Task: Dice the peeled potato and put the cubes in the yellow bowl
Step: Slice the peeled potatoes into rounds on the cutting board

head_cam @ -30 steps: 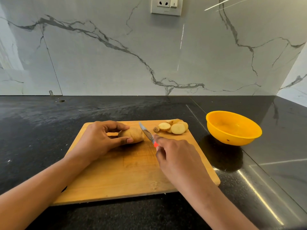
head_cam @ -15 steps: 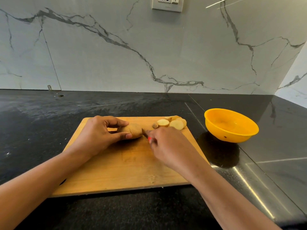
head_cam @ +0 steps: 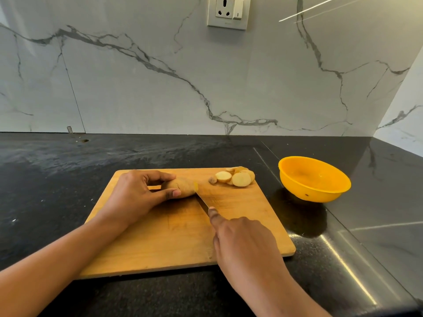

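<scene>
A potato point(head_cam: 182, 185) lies on the wooden cutting board point(head_cam: 160, 236), held between the thumb and fingers of my left hand point(head_cam: 135, 197). My right hand point(head_cam: 242, 239) grips a knife point(head_cam: 201, 199), forefinger stretched along its back; the handle is hidden in the fist. The blade lies low against the potato's right end. Several round potato slices point(head_cam: 238, 177) sit in a small pile at the board's far right corner. The yellow bowl point(head_cam: 313, 179) stands on the counter to the right of the board, and nothing shows inside it.
The board rests on a black stone countertop point(head_cam: 68, 170) that runs back to a marble-patterned wall point(head_cam: 160, 76) with a socket point(head_cam: 227, 12). A side wall closes the corner at the far right.
My right hand has drawn back toward me, pulling the knife down along the potato's right end. The left hand keeps its hold on the potato.
</scene>
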A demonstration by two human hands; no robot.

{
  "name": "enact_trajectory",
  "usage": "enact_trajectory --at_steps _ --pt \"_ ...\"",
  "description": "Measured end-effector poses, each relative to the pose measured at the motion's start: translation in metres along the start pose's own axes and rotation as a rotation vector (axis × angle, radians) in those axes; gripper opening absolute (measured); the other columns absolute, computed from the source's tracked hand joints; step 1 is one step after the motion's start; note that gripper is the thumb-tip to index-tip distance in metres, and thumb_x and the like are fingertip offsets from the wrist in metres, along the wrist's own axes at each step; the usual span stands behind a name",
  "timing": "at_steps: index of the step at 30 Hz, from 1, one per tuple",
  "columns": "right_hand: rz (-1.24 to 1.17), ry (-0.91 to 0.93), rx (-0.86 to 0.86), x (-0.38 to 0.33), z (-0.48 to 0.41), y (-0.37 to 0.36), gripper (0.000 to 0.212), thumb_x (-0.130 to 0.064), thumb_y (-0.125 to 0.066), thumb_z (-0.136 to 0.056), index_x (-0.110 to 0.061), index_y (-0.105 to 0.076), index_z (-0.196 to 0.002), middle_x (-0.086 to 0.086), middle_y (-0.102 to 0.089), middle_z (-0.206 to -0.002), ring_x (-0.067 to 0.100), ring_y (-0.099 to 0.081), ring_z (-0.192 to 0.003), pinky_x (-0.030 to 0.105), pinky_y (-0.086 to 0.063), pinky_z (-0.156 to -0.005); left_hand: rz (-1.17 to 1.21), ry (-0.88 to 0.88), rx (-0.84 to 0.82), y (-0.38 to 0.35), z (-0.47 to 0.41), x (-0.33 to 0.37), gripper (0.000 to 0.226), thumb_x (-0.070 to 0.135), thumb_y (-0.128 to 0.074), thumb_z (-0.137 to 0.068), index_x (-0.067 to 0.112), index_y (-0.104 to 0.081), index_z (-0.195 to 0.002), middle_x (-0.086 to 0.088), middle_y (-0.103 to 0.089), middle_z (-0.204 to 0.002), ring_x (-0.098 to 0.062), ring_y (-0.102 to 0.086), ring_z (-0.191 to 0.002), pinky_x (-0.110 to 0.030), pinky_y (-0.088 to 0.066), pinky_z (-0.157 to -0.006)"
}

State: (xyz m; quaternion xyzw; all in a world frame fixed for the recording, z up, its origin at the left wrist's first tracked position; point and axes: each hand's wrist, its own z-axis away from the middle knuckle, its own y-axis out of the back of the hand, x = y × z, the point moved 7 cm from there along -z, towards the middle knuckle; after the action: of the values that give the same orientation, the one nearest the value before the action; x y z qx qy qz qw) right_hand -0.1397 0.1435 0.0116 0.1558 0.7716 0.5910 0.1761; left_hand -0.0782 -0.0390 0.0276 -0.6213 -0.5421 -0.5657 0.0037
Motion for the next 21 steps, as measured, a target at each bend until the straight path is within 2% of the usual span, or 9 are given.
enact_trajectory --at_steps 3,6,8,11,13,16,19,21 --pt "-0.035 -0.047 0.018 0.008 -0.01 0.0 0.052 -0.024 -0.033 -0.103 -0.028 -0.015 -0.152 0.001 -0.06 -0.101 0.018 -0.044 -0.076 0.029 -0.036 -0.06 0.008 0.012 0.001 0.001 0.0 -0.002 0.052 0.047 -0.073 -0.056 0.028 -0.07 -0.104 0.019 -0.063 -0.093 0.016 -0.051 -0.083 -0.003 -0.037 -0.07" --pt "-0.074 -0.066 0.0 0.013 -0.023 -0.002 0.05 -0.03 -0.032 -0.103 -0.031 -0.019 -0.151 0.0 -0.06 -0.108 0.019 -0.053 -0.088 0.029 -0.039 -0.066 0.012 0.02 0.004 0.001 0.0 -0.002 0.053 0.047 -0.073 -0.056 0.028 -0.07 -0.105 0.018 -0.065 -0.095 0.015 -0.051 -0.083 -0.004 -0.037 -0.072" --pt "-0.065 -0.044 0.011 0.011 -0.025 0.0 0.049 -0.029 -0.033 -0.103 -0.03 -0.021 -0.151 0.0 -0.06 -0.11 0.019 -0.054 -0.09 0.028 -0.038 -0.064 0.005 0.021 0.008 0.001 0.0 -0.001 0.052 0.046 -0.072 -0.057 0.028 -0.07 -0.105 0.022 -0.061 -0.091 0.017 -0.05 -0.08 -0.002 -0.038 -0.068" --pt "-0.008 -0.019 -0.001 0.003 -0.028 0.0 0.052 -0.022 -0.036 -0.103 -0.025 -0.019 -0.151 0.003 -0.058 -0.103 0.017 -0.043 -0.077 0.024 -0.028 -0.05 0.005 0.023 0.015 0.002 0.0 -0.001 0.051 0.046 -0.072 -0.057 0.028 -0.07 -0.105 0.023 -0.06 -0.089 0.018 -0.05 -0.079 -0.001 -0.039 -0.066" --pt "0.007 -0.025 -0.03 -0.002 -0.035 -0.002 0.053 -0.018 -0.038 -0.102 -0.022 -0.018 -0.152 0.004 -0.055 -0.097 0.016 -0.039 -0.075 0.024 -0.024 -0.047 0.013 0.032 0.016 0.001 0.0 -0.002 0.05 0.047 -0.072 -0.057 0.028 -0.07 -0.103 0.02 -0.063 -0.091 0.017 -0.051 -0.081 -0.004 -0.038 -0.069" --pt "0.003 -0.014 -0.052 -0.005 -0.04 -0.006 0.054 -0.015 -0.04 -0.102 -0.018 -0.018 -0.152 0.004 -0.058 -0.105 0.015 -0.038 -0.074 0.024 -0.023 -0.046 0.024 0.053 0.041 0.003 0.001 -0.004 0.045 0.046 -0.073 -0.058 0.03 -0.07 -0.1 0.022 -0.062 -0.087 0.015 -0.051 -0.081 -0.006 -0.037 -0.069" --pt "-0.021 0.0 -0.032 0.0 -0.032 -0.007 0.056 -0.018 -0.041 -0.101 -0.021 -0.017 -0.151 0.004 -0.058 -0.106 0.015 -0.042 -0.076 0.024 -0.029 -0.049 0.052 0.093 0.057 0.007 0.001 -0.009 0.042 0.051 -0.072 -0.058 0.035 -0.07 -0.096 0.021 -0.064 -0.09 0.009 -0.056 -0.083 -0.013 -0.042 -0.071" --pt "-0.066 -0.015 -0.005 0.006 -0.028 -0.006 0.054 -0.023 -0.041 -0.102 -0.024 -0.019 -0.151 0.002 -0.059 -0.107 0.015 -0.048 -0.081 0.026 -0.039 -0.059 0.062 0.091 0.036 0.006 0.001 -0.008 0.04 0.051 -0.072 -0.055 0.038 -0.069 -0.093 0.021 -0.065 -0.09 0.011 -0.058 -0.083 -0.011 -0.041 -0.072"
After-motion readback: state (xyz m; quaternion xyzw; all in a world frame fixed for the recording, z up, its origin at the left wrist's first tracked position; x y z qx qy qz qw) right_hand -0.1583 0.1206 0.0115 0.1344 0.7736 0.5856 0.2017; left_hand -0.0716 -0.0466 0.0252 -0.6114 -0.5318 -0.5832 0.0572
